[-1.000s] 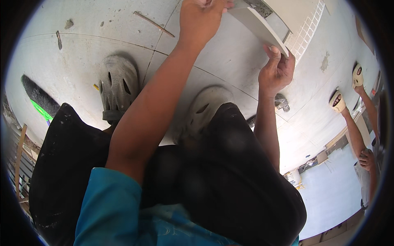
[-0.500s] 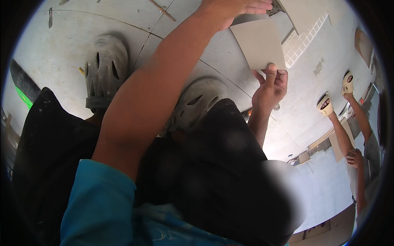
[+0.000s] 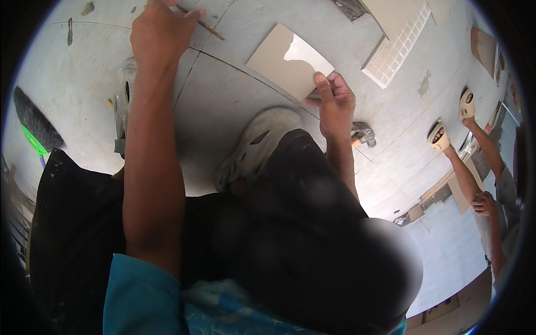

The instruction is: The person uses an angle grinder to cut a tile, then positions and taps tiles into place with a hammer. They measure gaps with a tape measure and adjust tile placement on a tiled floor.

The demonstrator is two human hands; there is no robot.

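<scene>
My left hand (image 3: 162,36) is at the far left of centre, thumb and fingers closed about one end of a thin brown stick (image 3: 215,32) low over the floor. Its fingertips are partly cut off by the picture's top edge. My right hand (image 3: 336,100) pinches the near right corner of a flat beige tile piece (image 3: 279,61), thumb on top and fingers beneath. An irregular bright white patch shows along the tile's far right edge. Beyond my right wrist lies a hammer (image 3: 363,134), its handle partly hidden by my arm.
Beige tiles, one with a white gridded strip (image 3: 399,47), lie at the far right beside a dark gap (image 3: 350,8) in the floor. A broom head (image 3: 36,117) is at the left. Another person's sandalled feet (image 3: 439,138) stand at the right. My shoe (image 3: 259,137) is between my arms.
My left hand has moved left from beside the tile to the stick, which has shifted slightly. My right hand has brought the tile left and nearer, turning it.
</scene>
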